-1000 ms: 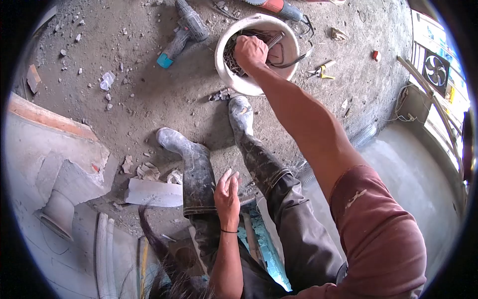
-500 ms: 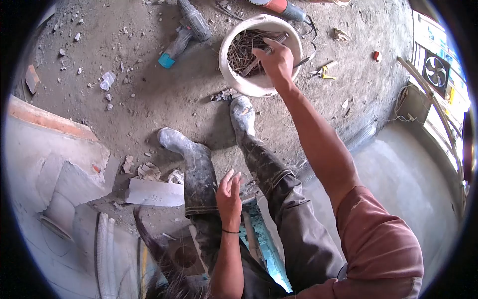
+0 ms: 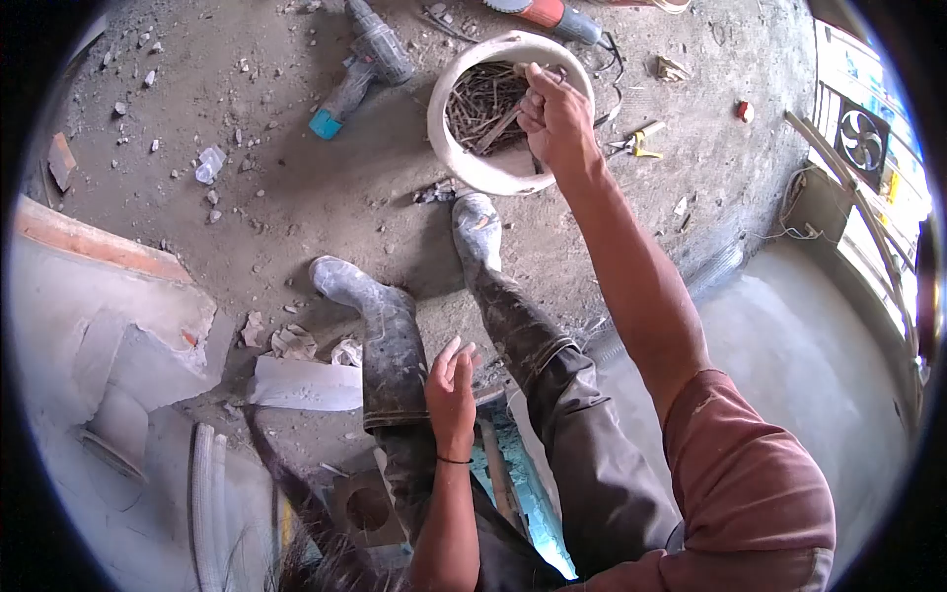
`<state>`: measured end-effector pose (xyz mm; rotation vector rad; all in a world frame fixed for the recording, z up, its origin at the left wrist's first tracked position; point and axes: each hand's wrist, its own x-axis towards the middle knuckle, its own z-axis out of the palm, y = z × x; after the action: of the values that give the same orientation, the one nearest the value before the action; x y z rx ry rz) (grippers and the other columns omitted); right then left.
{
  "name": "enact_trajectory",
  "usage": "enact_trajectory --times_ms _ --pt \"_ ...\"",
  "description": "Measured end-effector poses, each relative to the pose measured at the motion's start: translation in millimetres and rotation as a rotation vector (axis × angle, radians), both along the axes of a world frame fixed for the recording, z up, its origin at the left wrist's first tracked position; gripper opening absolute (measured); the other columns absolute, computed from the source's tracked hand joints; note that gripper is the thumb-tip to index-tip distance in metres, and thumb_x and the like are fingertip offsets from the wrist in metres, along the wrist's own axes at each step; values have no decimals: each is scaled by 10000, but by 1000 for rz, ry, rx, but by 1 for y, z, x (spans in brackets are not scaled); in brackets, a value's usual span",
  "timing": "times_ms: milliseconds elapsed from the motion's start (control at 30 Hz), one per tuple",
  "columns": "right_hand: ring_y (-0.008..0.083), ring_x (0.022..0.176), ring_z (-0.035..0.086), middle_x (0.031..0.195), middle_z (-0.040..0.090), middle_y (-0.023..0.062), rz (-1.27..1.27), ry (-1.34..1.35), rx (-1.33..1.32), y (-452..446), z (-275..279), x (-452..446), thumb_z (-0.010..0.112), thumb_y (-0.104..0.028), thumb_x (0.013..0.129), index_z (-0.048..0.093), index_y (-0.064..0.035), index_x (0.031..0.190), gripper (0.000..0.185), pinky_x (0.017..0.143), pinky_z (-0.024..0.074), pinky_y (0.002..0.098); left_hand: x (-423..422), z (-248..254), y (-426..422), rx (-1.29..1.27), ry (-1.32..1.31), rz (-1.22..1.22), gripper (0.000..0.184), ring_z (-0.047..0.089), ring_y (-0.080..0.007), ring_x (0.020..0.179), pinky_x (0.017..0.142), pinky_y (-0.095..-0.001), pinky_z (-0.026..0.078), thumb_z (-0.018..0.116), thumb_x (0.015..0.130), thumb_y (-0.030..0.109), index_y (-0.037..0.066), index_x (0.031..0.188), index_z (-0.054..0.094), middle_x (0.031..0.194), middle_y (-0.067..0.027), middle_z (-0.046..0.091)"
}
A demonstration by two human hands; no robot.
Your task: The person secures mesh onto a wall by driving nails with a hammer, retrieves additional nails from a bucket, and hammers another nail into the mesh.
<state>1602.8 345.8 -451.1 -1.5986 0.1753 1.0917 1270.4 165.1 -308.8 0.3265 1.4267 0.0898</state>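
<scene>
My right hand (image 3: 558,116) is over the right side of a pale, round bucket (image 3: 456,158), its fingers curled inward. What lies between those fingers, if anything, is hidden. Inside the bucket is a heap of thin, brown, stick-like pieces (image 3: 483,109), which the hand partly covers. My left hand (image 3: 452,397) hovers above my left leg, palm partly turned up, fingers stretched out and holding nothing.
A drill-like power tool (image 3: 370,64) lies left of the bucket. Behind it is a red and grey power tool (image 3: 557,18) with a cord. Yellow-handled pliers (image 3: 639,143) rest to the right. Rubble and a broken white slab (image 3: 306,383) litter the floor.
My right hand's fingers have gone from spread to curled, and the hand has shifted slightly over the bucket. My left hand stays almost where it was.
</scene>
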Motion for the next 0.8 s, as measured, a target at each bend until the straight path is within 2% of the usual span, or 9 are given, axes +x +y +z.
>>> enact_trajectory --times_ms 233,433,467,500,567,600,633,733,800 --pt "130 612 511 765 592 50 -152 323 47 -24 -5 18 568 -85 1039 637 11 958 143 547 388 274 -3 -2 -1 -5 5 -2 680 640 -335 1278 1121 -432 490 584 1081 443 -72 1507 460 1412 -271 612" --pt "168 644 590 892 709 154 277 -28 25 -15 -16 14 524 8 959 646 55 1239 309 587 493 306 -3 -1 -2 9 0 4 660 660 -320 1247 1110 -418 503 582 1084 429 -68 1503 468 1401 -258 624" --pt "259 725 701 983 761 220 375 -90 -57 -12 -34 19 531 -42 946 704 34 1156 283 662 561 363 -4 -1 -2 15 -1 9 656 661 -317 1244 1109 -418 503 582 1084 428 -65 1502 471 1398 -258 626" --pt "259 725 701 983 761 220 376 -87 -57 -4 -48 23 531 -42 946 704 34 1156 283 662 561 363 -5 -1 -3 22 -1 14 651 663 -315 1241 1109 -419 504 582 1085 427 -62 1502 474 1396 -257 627" --pt "351 899 765 1022 774 232 889 -882 -298 12 -69 19 579 -142 932 758 13 1029 257 794 602 426 -4 1 1 24 11 9 641 665 -315 1237 1107 -418 506 579 1087 420 -61 1500 476 1393 -256 629" --pt "377 1033 751 1055 769 217 1004 -913 -519 30 -48 7 603 -213 909 789 -12 976 282 916 594 441 -3 2 3 26 17 4 631 667 -316 1233 1104 -417 508 575 1090 412 -60 1498 479 1390 -255 631" --pt "377 1033 751 1055 769 217 1005 -913 -519 37 -48 1 603 -213 909 789 -12 976 282 916 594 441 -3 3 4 26 17 5 631 667 -316 1233 1104 -417 508 575 1090 412 -60 1498 479 1390 -255 631" --pt "356 1038 760 1084 772 215 1468 -1046 -805 51 -43 -10 568 -152 925 798 -17 1054 297 907 600 452 -5 3 6 21 28 -27 621 671 -318 1227 1097 -415 514 570 1093 404 -57 1499 480 1385 -254 635" --pt "350 1040 762 1087 775 210 1453 -1050 -810 52 -46 -17 560 -133 936 799 -15 1053 290 900 601 453 -6 3 7 27 13 14 618 672 -320 1228 1092 -414 520 563 1097 395 -65 1500 474 1384 -254 636"
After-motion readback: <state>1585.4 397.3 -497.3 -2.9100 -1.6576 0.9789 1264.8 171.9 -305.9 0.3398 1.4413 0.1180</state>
